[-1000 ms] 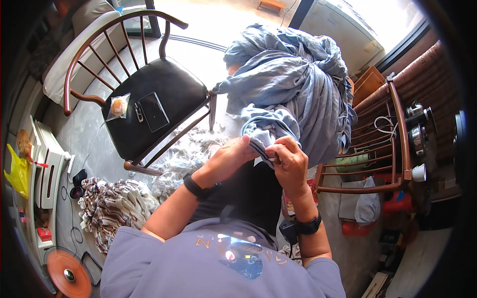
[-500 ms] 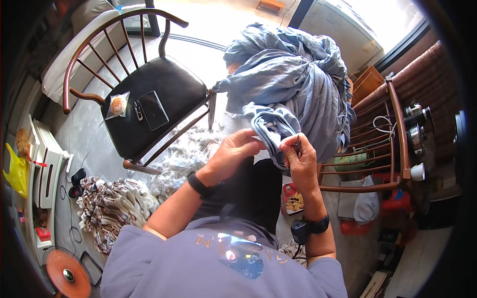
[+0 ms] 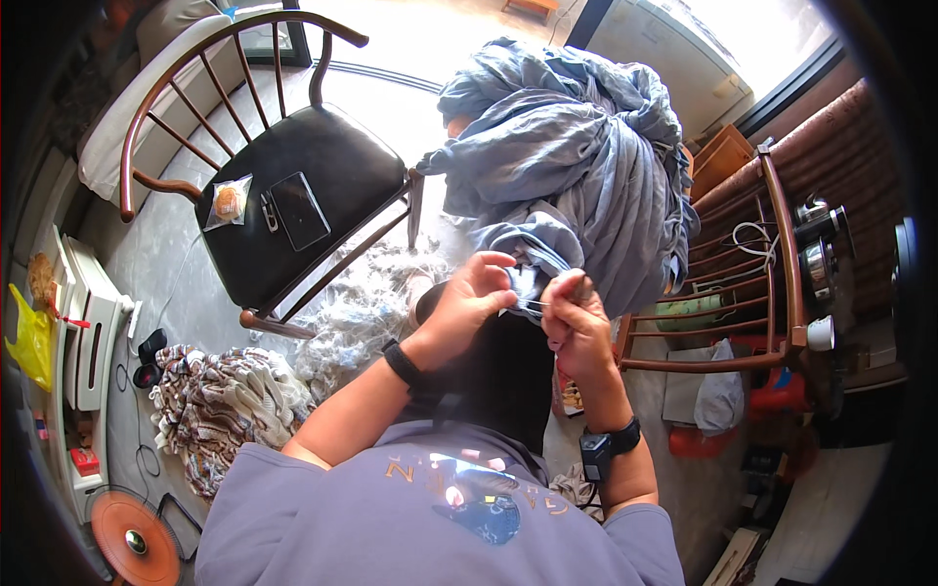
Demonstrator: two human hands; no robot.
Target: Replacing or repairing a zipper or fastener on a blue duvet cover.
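Note:
A blue-grey garment [image 3: 532, 240] with a ribbed-looking edge lies before me, at the near end of a big heap of the same blue-grey cloth [image 3: 586, 146]. My left hand [image 3: 467, 301] pinches its near edge between thumb and fingers. Close on the right, my right hand [image 3: 578, 320] is closed around a small dark tool [image 3: 583, 290], mostly hidden in the fist; its exact kind does not show. A thin pale line, thread or a blade, spans the gap between both hands at the cloth.
Left stands a wooden chair [image 3: 303, 161] with a phone [image 3: 299, 212] and a wrapped bun [image 3: 231, 201] on its seat. Fluffy thread scraps [image 3: 352, 308] cover the floor beside a striped knit pile [image 3: 220, 405]. A wooden rack [image 3: 703, 363] stands at right; an orange fan [image 3: 135, 539] is lower left.
My right hand has turned over and moved slightly left and down. The garment's striped ribbed band, held open before, is now bunched between the hands.

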